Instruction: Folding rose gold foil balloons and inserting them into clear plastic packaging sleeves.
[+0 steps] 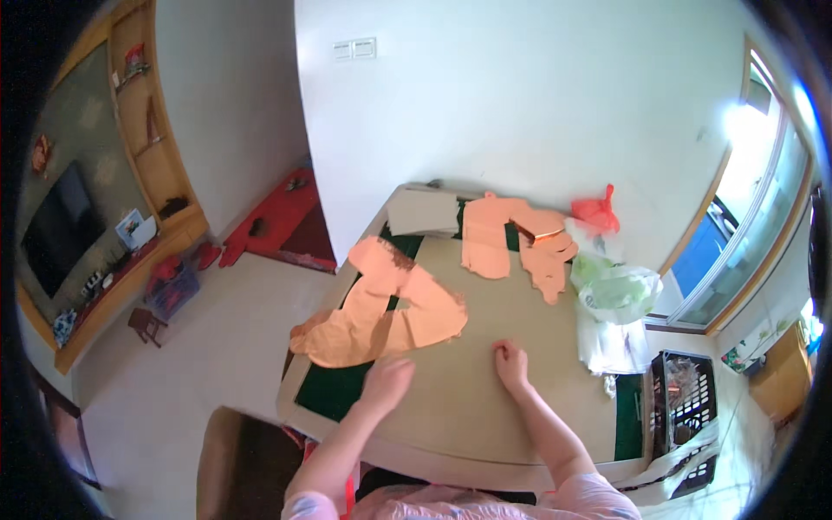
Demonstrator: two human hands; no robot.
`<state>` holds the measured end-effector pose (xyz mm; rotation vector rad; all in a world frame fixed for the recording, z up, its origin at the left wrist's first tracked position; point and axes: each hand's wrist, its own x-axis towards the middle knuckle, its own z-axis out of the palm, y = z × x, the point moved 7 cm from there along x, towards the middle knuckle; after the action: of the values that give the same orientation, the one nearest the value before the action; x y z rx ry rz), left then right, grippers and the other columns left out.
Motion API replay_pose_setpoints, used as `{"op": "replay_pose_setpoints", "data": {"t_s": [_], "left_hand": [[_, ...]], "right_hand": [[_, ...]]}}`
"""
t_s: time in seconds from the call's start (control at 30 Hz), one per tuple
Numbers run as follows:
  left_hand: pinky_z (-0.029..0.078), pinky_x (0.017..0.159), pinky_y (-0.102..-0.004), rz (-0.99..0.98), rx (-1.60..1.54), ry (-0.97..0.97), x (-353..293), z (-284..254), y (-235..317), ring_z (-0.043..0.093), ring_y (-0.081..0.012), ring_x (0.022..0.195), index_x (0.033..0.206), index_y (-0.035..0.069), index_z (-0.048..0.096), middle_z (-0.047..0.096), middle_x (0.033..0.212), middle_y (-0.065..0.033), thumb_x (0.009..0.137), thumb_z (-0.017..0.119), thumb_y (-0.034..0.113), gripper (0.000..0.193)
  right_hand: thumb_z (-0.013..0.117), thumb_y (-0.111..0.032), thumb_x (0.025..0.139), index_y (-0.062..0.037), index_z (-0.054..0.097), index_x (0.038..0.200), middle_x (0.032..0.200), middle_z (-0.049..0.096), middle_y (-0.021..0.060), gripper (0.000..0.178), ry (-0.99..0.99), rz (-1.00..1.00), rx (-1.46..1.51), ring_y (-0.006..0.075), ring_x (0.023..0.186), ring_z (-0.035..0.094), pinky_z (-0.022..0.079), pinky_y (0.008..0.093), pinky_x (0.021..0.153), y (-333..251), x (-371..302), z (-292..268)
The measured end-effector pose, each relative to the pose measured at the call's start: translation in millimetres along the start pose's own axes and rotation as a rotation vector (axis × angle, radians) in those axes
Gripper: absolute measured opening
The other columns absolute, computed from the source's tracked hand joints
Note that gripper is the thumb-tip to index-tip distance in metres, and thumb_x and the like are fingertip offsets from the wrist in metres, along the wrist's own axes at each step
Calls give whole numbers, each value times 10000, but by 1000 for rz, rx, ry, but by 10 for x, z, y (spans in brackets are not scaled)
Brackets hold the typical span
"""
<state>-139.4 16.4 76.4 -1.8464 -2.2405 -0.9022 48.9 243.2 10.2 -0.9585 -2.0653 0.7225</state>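
Note:
A flat, copper-orange foil balloon (406,295), uninflated by its look and shaped like a letter A, lies on the left of the table. My left hand (389,381) is closed just at its near edge, slightly blurred; whether it grips anything is hidden. Over the bare middle of the tan board (459,407), my right hand (511,362) is curled closed, and I cannot make out what, if anything, is in it. Farther back lie more flat copper-orange balloon pieces (488,238), with a shiny fold among them, apart from both hands.
Grey sheets (423,213) lie at the table's far left corner. Toward the right side are a red plastic bag (596,211), a pale green bag (620,293) and clear bags (611,347). A black crate (685,399) stands beyond the right edge, a brown chair (251,464) at the near left.

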Motion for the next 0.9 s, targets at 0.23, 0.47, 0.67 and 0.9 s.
{"op": "replay_pose_setpoints", "data": {"t_s": [0.23, 0.47, 0.67, 0.9], "left_hand": [[502, 793, -417, 142, 132, 177, 864, 958, -68, 590, -308, 899, 823, 11, 626, 611, 902, -143, 830, 592, 151, 145], [466, 697, -442, -261, -133, -73, 1069, 884, -458, 598, -312, 794, 769, 30, 612, 603, 776, -148, 841, 657, 235, 222], [486, 675, -392, -297, -435, 84, 1075, 812, -613, 628, -279, 736, 855, 5, 646, 649, 780, -147, 825, 692, 182, 186], [493, 725, -309, -823, -377, 545, 1006, -257, -1785, 600, -150, 827, 1027, 9, 611, 648, 917, -73, 886, 636, 153, 203]], "right_hand": [[555, 9, 846, -26, 644, 891, 786, 623, 94, 106, -81, 2, 123, 155, 686, 620, 488, 286, 616, 43, 40, 49], [563, 8, 845, -39, 647, 1024, 1015, 634, 141, 203, -141, -251, 89, 298, 929, 632, 519, 365, 772, -533, 344, 116], [566, -12, 853, -60, 619, 1152, 1213, 590, 132, 307, -152, -557, -3, 327, 1112, 565, 440, 435, 956, -850, 422, 524], [586, -66, 861, -66, 630, 1122, 1199, 604, 121, 265, -192, -543, -106, 315, 1115, 569, 415, 475, 987, -697, 339, 691]]}}
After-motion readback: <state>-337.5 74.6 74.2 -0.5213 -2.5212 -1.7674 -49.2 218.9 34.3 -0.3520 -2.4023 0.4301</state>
